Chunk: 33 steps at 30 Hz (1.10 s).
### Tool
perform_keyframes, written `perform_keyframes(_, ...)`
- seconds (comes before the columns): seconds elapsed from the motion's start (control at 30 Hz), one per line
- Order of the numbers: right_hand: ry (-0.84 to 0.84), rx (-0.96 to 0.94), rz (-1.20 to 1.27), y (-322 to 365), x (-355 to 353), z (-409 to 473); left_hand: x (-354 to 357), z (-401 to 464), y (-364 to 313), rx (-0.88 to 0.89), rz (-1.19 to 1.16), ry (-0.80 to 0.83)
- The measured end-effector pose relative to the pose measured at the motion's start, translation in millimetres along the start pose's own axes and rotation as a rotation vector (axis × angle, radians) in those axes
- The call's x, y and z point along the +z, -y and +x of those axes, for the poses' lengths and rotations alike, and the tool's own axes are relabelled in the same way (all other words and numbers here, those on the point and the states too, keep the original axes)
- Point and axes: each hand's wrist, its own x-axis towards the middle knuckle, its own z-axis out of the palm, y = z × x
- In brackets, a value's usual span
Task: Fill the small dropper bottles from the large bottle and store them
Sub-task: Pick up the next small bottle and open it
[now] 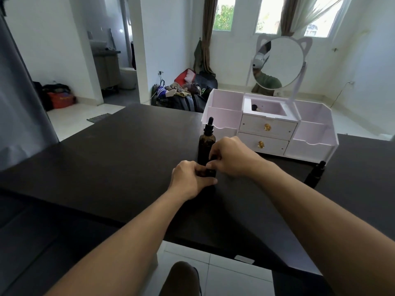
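The large amber dropper bottle [205,144] stands upright on the black table [111,150], its black dropper cap on. Just in front of it, a small dark dropper bottle [210,172] is mostly hidden between my hands. My left hand [190,178] grips its body from the left. My right hand [230,157] pinches its top from the right. Another small dark dropper bottle [315,174] stands at the right of the table. A further small bottle [254,107] lies in the top middle compartment of the white organiser [271,127].
The organiser has two drawers with gold knobs, open side compartments and a round cat-ear mirror [279,60] on top. The table's near edge runs below my forearms. Clothes are piled on the floor behind the table.
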Motion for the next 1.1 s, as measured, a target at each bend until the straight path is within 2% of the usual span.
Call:
perform_keyframes(0.13, 0.02, -0.072, -0.058, 1.9, -0.6, 0.2, 4.4, 0.9, 1.2, 0.022, 0.038, -0.034)
perform_keyframes(0.27, 0.114, -0.112, -0.012, 2.0, -10.7, -3.0, 4.2, -1.6, 1.5, 0.037, 0.115, -0.068)
perform_keyframes(0.4, 0.049, -0.091, 0.012, 1.6, -13.9, 2.8, 1.4, -4.5, -1.2, 0.041, 0.12, -0.067)
perform_keyframes(0.47, 0.028, -0.076, -0.062, 2.5, -11.1, 4.9, 0.6, -5.6, -2.3, 0.034, 0.119, -0.066)
perform_keyframes(0.53, 0.053, -0.08, -0.122, 4.2, -9.3, 6.1, -0.4, -6.6, -2.9, 0.033, 0.12, -0.065)
perform_keyframes(0.8, 0.146, -0.158, -0.086, 9.7, -18.5, 2.8, -7.2, -16.3, -13.9, 0.108, 0.211, -0.039)
perform_keyframes(0.93, 0.105, -0.15, -0.022, 5.0, -17.7, 4.3, -6.2, -16.4, -12.8, 0.088, 0.191, -0.038)
perform_keyframes(1.1, 0.083, -0.14, -0.126, 5.2, -10.2, 7.2, -5.4, -14.9, -11.1, 0.051, 0.196, -0.04)
